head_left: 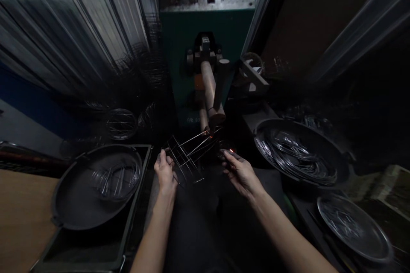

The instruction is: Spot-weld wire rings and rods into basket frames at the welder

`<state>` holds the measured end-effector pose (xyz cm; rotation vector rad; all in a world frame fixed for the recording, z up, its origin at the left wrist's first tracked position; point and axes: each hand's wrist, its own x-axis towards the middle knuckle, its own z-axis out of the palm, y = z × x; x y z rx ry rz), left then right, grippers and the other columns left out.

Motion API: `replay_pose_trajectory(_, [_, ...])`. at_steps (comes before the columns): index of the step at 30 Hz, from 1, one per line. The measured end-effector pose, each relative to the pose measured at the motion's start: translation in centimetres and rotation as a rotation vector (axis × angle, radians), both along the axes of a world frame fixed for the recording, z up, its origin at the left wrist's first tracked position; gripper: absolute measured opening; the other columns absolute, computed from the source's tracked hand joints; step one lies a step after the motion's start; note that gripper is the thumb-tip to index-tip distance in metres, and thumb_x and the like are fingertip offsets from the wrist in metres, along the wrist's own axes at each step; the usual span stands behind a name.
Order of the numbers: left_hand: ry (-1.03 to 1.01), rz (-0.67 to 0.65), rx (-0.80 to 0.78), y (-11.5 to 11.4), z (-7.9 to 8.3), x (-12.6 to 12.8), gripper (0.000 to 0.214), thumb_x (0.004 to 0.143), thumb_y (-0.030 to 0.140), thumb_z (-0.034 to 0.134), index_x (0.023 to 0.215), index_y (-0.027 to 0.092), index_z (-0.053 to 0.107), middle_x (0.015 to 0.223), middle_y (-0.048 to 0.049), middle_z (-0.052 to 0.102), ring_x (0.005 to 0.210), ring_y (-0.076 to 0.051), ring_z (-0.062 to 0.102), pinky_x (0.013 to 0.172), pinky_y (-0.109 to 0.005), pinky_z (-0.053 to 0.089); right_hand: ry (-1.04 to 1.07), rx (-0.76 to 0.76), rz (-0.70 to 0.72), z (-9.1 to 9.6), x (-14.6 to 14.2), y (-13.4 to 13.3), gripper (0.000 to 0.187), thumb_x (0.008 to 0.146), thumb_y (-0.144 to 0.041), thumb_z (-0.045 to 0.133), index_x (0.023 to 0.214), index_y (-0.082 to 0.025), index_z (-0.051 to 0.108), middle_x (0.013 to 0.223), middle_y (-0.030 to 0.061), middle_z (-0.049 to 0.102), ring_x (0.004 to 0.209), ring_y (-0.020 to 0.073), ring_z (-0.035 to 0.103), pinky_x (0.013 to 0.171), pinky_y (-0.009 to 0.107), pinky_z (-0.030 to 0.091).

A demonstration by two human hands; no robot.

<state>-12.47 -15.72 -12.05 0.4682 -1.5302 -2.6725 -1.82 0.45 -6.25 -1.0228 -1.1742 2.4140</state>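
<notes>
My left hand point(165, 175) is closed on the left side of a wire frame point(186, 154) made of thin crossed metal rods. The frame's far end reaches between the electrodes of a spot welder, under its thick upper arm point(209, 85). A small orange glow shows at the contact point. To the right of the frame, my right hand point(241, 175) has its thumb and fingers pinched together. What they hold is too dark to make out; another orange spot glows by the fingertips.
Left, a dark round pan point(77, 196) with wire pieces sits on a green crate point(145, 170). Right are a pan point(265, 123) of bent wires and a metal plate point(378, 239) with short rods. The welder's green cabinet point(182, 25) stands ahead, its red and green lights lit.
</notes>
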Motion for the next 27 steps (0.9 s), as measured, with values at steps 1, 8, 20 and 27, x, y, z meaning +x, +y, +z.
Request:
replay_pose_trajectory(1, [0.001, 0.005, -0.005, 0.0, 0.1, 0.0, 0.043, 0.066, 0.051, 0.069, 0.085, 0.013, 0.060, 0.046, 0.0114, 0.029, 0.035, -0.001, 0.024, 0.036, -0.013, 0.020, 0.010, 0.041, 0.027, 0.3, 0.4, -0.3, 0.031, 0.054, -0.030, 0.081, 0.079, -0.016, 0.069, 0.064, -0.0014, 0.060, 0.049, 0.0066, 0.051, 0.038, 0.016, 0.037])
replay_pose_trajectory(8, [0.091, -0.040, -0.136, -1.0, -0.2, 4.0, 0.034, 0.076, 0.050, 0.061, 0.083, 0.017, 0.060, 0.047, 0.0093, 0.027, 0.036, -0.004, 0.022, 0.036, -0.015, 0.018, 0.119, 0.783, 0.445, 3.9, 2.9, -2.7, 0.021, 0.076, -0.038, 0.064, 0.086, -0.022, 0.072, 0.078, 0.0034, 0.067, 0.071, 0.0170, 0.062, 0.064, 0.028, 0.049])
replay_pose_trajectory(20, [0.195, -0.348, -0.372, -6.0, -3.3, 8.6, 0.045, 0.072, 0.057, 0.064, 0.092, 0.017, 0.068, 0.103, -0.0132, 0.063, 0.103, -0.025, 0.057, 0.093, -0.037, 0.042, 0.050, 0.976, 0.743, -2.6, 1.2, 0.5, 0.027, 0.087, -0.039, 0.048, 0.083, -0.020, 0.067, 0.076, 0.0009, 0.067, 0.073, 0.0162, 0.062, 0.068, 0.026, 0.046])
replay_pose_trajectory(27, [-0.506, -0.398, 0.059, -4.5, -3.2, 4.2, 0.042, 0.095, 0.035, 0.028, 0.104, 0.009, 0.060, 0.075, -0.0098, 0.068, 0.063, -0.016, 0.065, 0.059, -0.025, 0.052, 0.033, 1.378, 0.763, -9.5, 7.7, -3.0, 0.021, 0.087, -0.020, 0.050, 0.099, -0.014, 0.066, 0.092, 0.0090, 0.069, 0.087, 0.0176, 0.062, 0.080, 0.026, 0.046])
